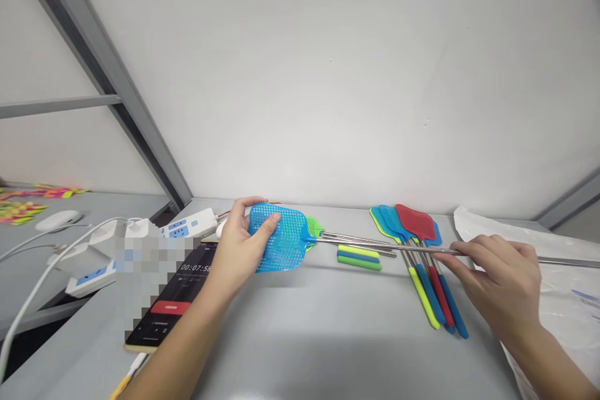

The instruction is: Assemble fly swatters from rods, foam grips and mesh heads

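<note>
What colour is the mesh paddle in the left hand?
The mesh paddle is blue, perforated with small holes; the head view shows it best.

Left hand [244, 247] grips blue fly swatter [289, 240], thumb on top. Right hand [499, 275] pinches its metal rod [417, 247]. Loose handles [360, 262] lie between the two hands' fingers; swatter pile [416, 224] lies near right fingers.

glossy metal rod [389, 246], perforated plastic swatter head [285, 240]

Workshop-type workstation, indicated by a plain grey desk [290, 337], metal framing [124, 100] (upper left), power strip [190, 226] (lower left) and grouped fly swatters [416, 222] (lower right).
</note>
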`<state>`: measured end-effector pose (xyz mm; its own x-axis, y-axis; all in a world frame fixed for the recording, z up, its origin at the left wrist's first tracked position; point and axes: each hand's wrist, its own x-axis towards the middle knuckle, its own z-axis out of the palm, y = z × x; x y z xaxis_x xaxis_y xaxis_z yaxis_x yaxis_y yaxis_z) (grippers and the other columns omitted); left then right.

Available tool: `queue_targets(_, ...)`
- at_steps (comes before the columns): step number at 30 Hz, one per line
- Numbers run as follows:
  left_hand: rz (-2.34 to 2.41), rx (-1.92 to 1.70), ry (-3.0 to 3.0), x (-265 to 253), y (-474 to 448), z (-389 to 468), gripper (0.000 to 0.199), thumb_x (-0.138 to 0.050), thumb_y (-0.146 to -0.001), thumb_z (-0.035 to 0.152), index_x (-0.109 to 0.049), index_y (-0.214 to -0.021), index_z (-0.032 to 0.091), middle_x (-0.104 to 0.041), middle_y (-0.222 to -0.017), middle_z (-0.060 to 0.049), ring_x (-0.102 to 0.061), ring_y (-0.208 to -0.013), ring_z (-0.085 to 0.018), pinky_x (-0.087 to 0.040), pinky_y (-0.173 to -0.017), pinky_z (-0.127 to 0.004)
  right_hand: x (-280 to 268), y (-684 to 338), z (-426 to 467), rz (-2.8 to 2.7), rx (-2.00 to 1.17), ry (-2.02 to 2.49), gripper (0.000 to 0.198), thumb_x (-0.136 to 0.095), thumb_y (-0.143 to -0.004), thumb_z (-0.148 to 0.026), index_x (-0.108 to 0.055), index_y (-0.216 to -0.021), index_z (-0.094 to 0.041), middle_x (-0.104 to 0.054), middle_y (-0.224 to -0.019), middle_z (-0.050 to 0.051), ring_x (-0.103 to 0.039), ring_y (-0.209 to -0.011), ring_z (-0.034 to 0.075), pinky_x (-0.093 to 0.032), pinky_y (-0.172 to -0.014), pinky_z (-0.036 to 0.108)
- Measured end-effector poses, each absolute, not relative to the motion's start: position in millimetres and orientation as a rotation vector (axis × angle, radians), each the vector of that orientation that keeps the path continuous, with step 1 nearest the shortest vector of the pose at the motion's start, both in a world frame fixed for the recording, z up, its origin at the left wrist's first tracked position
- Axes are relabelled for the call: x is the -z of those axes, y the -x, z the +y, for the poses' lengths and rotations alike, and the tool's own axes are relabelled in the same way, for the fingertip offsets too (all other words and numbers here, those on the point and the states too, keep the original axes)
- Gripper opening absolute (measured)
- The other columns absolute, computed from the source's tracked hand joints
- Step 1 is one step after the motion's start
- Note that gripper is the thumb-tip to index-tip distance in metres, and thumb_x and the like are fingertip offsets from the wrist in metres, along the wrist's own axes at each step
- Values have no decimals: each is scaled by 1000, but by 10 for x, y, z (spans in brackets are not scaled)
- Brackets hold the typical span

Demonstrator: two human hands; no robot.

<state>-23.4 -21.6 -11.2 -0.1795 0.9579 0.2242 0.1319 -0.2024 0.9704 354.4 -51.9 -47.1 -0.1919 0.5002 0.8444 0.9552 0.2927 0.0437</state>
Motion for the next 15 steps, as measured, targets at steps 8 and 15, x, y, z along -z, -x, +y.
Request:
queue_targets(8,1368,-1442,-1419,237,-66,-304,38,-63,-82,41,-48,-112,24,-56,-82,2,-57,-70,-12,-48,-59,-20,440,-3284,-592,-1859,801,1278,26,-69,-81,-43,-62,-72,-20,-56,-57,-4,-49,-56,12,-28,-64,32)
queue_targets(15,1404,-1366,-1382,375,-108,-275,38,-61,-82,43,-47,-113,25,-57,-83,1,-58,-70,-14,-48,-57,-22,391,-3298,-602,-1874,872,1275,27,-67,-83,-43,-61,-70,-20,-58,-58,-4,-51,-57,12,-28,-67,32)
